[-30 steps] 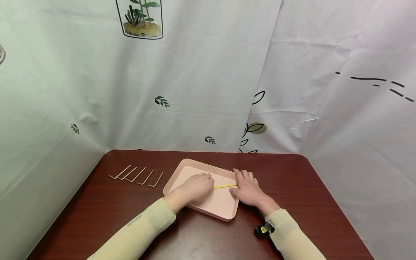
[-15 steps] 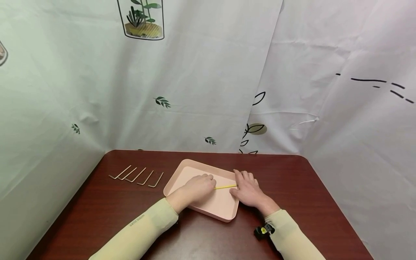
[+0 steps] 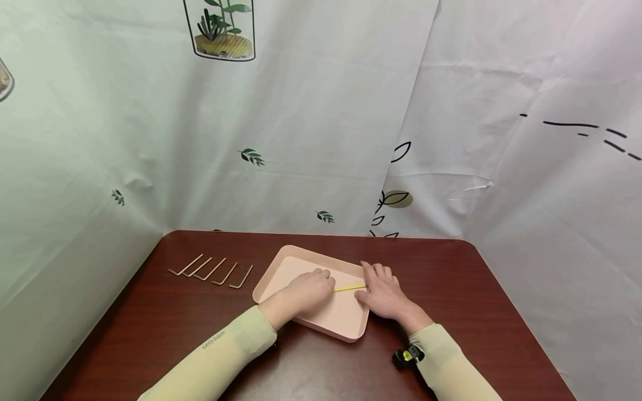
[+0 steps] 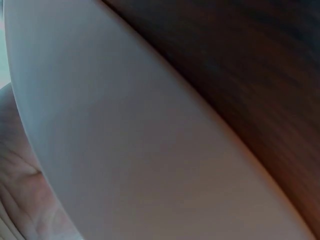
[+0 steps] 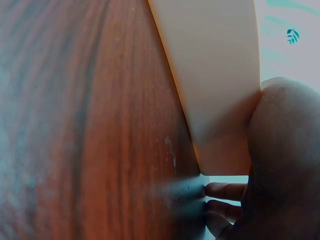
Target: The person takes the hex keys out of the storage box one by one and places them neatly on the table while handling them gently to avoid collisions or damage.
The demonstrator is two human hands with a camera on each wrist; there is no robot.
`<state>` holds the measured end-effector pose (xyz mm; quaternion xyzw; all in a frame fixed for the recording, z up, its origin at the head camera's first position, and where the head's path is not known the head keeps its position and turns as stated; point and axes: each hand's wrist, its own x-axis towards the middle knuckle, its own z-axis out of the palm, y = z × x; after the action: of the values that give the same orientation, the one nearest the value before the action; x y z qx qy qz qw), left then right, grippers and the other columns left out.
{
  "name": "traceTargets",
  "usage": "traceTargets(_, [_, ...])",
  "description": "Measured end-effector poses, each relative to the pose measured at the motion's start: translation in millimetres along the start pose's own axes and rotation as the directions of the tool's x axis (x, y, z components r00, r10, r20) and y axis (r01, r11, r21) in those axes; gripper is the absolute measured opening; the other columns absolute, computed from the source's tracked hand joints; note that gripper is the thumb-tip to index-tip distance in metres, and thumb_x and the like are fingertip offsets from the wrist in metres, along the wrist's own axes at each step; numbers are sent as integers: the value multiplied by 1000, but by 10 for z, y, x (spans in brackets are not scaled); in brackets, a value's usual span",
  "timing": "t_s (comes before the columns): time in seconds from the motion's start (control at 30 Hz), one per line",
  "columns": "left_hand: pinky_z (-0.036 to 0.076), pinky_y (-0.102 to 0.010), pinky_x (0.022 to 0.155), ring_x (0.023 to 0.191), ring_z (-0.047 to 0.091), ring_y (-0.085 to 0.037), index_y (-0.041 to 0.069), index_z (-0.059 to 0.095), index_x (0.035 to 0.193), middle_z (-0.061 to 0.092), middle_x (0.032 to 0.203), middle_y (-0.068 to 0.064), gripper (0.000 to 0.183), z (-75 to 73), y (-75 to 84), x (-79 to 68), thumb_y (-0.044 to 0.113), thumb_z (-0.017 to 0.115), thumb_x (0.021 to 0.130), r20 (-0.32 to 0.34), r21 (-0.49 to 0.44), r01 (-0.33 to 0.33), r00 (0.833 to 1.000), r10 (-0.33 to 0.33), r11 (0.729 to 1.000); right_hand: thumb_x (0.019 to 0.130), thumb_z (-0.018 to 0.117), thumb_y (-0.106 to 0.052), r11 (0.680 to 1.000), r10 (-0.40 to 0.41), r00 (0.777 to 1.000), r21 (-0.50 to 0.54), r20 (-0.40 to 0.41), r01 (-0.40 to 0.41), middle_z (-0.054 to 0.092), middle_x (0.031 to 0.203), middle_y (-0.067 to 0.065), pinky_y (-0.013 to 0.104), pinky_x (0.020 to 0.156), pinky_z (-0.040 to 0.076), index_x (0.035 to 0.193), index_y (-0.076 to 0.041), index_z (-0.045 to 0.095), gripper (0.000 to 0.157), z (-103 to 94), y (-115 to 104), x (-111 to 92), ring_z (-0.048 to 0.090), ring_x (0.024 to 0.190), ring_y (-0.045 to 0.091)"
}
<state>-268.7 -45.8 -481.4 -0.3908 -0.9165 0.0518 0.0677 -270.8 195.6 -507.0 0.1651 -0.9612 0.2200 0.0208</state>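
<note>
A shallow pink rectangular tray (image 3: 346, 326) lies at an angle on the dark red-brown table. My left hand (image 3: 310, 289) is over the tray's inside with its fingers curled. From under those fingers a thin, straight yellow stick-like thing (image 3: 349, 288) runs right to the tray's far wall. Its left end is hidden in the left hand, and its exact kind cannot be made out. With thumb inside and fingers outside, my right hand (image 3: 385, 292) grips the tray's right rim. The left wrist view shows mostly tray wall; the right wrist view shows the right fingers beyond the tray's corner.
To the left of the tray, several L-shaped hex keys (image 3: 213, 270) lie side by side on the table (image 3: 451, 312). White printed cloth (image 3: 321, 122) hangs around the table's back and sides. A small black device (image 3: 407, 356) sits at the right wrist.
My left hand has shifted slightly right over the tray, so a little less of the yellow thing shows. The right hand and the hex keys stay where they were.
</note>
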Motion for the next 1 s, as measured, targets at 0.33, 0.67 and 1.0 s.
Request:
traceTargets(0.33, [58,-36,75,91,61,-24,5,71,108,61,100,-7,10,23,37,4,7,61,107,18,22,4,1000,-5,1000,95,72,-28,1000,-9,1000,4,-17,9,52,145,27,70,104,38,163,4,43,80,3,-2,-27,46,133,49])
traceTargets(0.67, [57,-38,77,91,58,-23,4,68,111,58,100,-8,12,46,57,14,9,58,109,29,12,13,999,-13,1000,96,70,-30,1000,-18,1000,2,-20,18,52,145,28,70,106,37,164,4,41,82,42,46,-10,45,133,50])
traceTargets(1.0, [57,-39,78,92,56,-23,3,68,112,58,102,-9,13,63,65,25,9,57,109,35,-6,22,999,-22,1000,97,72,-27,1000,11,1000,-16,16,-11,52,145,26,69,106,38,164,3,42,80,-20,-6,-13,45,133,48])
